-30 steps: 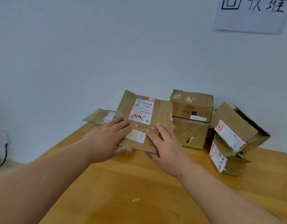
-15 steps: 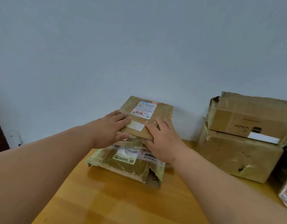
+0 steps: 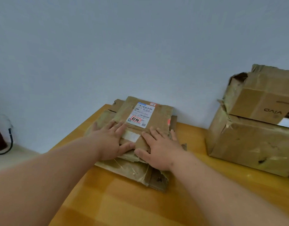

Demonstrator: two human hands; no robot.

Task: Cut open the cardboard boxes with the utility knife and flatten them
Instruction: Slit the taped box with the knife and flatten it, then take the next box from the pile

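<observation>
Cardboard flattened box (image 3: 158,116), left hand (image 3: 108,142), right hand (image 3: 160,152) pressing

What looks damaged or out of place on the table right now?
The upper box of the unflattened stack at right has a torn, gaping corner, and the lower box is scuffed and ripped at its edge. No utility knife is visible.

upside-down "vivo" on upper right box (image 3: 261,101), label (image 3: 140,115) print apparently illegible

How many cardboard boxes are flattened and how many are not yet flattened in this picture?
Flattened boxes: 2 at least, the labelled box pressed by the left hand and right hand, and the taped box beneath.
Unflattened boxes: 2, upper box on lower box.
Total: 4
</observation>
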